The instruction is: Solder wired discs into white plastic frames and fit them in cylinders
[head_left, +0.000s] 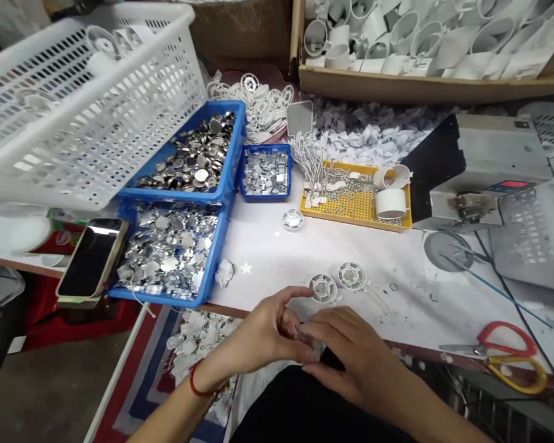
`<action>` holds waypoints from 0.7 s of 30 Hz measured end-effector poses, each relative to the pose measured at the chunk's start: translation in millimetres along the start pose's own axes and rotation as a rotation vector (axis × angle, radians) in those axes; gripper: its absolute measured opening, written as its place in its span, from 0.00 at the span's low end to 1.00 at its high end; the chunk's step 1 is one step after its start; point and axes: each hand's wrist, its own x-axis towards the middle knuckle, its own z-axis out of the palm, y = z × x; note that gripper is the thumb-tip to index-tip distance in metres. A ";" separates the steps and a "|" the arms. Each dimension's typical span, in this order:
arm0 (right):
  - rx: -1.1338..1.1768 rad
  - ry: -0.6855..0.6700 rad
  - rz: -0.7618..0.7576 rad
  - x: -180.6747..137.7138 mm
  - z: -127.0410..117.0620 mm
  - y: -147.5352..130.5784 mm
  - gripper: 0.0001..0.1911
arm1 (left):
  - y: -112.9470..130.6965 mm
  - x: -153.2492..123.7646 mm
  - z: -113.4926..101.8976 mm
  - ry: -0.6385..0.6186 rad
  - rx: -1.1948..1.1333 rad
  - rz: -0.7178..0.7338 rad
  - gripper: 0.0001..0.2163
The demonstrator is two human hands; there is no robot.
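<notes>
My left hand [268, 335] and my right hand [351, 351] meet at the front edge of the table. The fingers of both are curled and pinched together around something small, mostly hidden between the fingertips. Just beyond my left forefinger lies a round white plastic wheel-like part [323, 288] with a metal piece in its middle. A second such part [352, 276] rests to its right, with a thin white cord beside it. Farther back sits another round white part [292, 219].
Blue trays hold metal discs [203, 154] and flat metal pieces [170, 246]. A small blue tray [265, 197] and a yellow tray [351, 223] stand behind. Scissors [508, 354] lie right, near a grey machine [503, 160]. A phone [92, 258] and white basket [120, 117] are left.
</notes>
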 end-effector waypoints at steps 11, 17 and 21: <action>-0.369 0.335 0.300 14.4 -1.4 49.2 0.08 | -61.4 76.9 4.9 0.507 0.733 0.830 0.39; -0.382 0.316 0.384 16.5 13.6 51.2 0.06 | -80.9 91.4 16.5 0.695 0.641 0.884 0.34; -0.391 0.293 0.382 13.9 12.0 48.4 0.07 | -79.7 89.4 17.2 0.727 0.642 0.907 0.32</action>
